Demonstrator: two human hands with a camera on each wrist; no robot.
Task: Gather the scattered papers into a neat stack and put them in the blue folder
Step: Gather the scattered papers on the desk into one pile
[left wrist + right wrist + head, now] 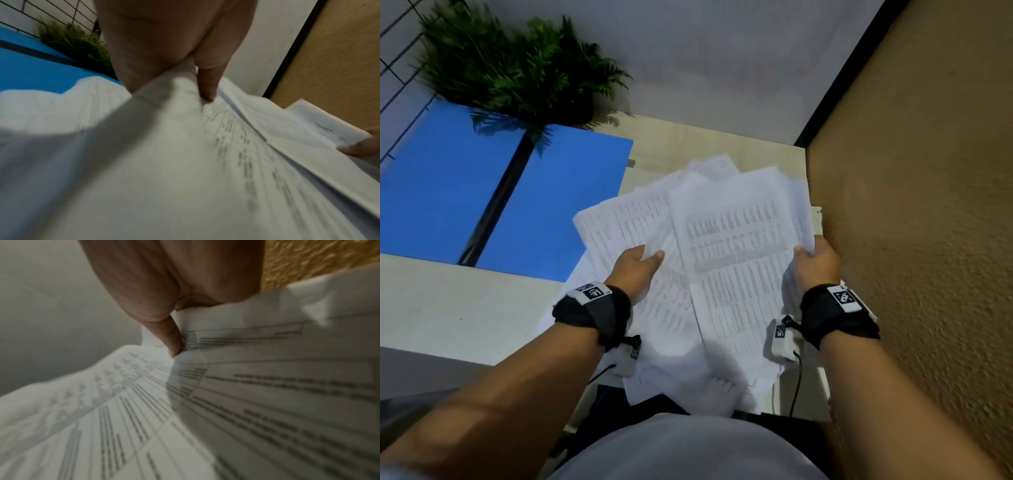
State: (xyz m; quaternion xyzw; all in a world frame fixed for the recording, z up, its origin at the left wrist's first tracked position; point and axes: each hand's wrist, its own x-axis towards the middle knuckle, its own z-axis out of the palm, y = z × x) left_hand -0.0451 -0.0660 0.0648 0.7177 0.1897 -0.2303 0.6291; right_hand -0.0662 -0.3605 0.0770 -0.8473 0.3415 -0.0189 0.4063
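A loose, fanned bundle of printed papers (726,246) is held up in front of me, its sheets askew. My left hand (640,263) grips the bundle's left side, thumb on top and fingers hidden beneath. My right hand (815,257) pinches the right edge. In the left wrist view my left thumb (207,84) presses on the papers (185,162). The right wrist view shows my right thumb (170,337) on the printed papers (246,402). The blue folder (493,192) lies open and flat at the left, with a dark spine down its middle.
A green potted fern (517,68) stands behind the folder, its fronds overhanging it. A tan textured wall (928,205) runs close along the right. The pale tabletop (448,308) reaches below the folder. A wire grid (393,51) is at the far left.
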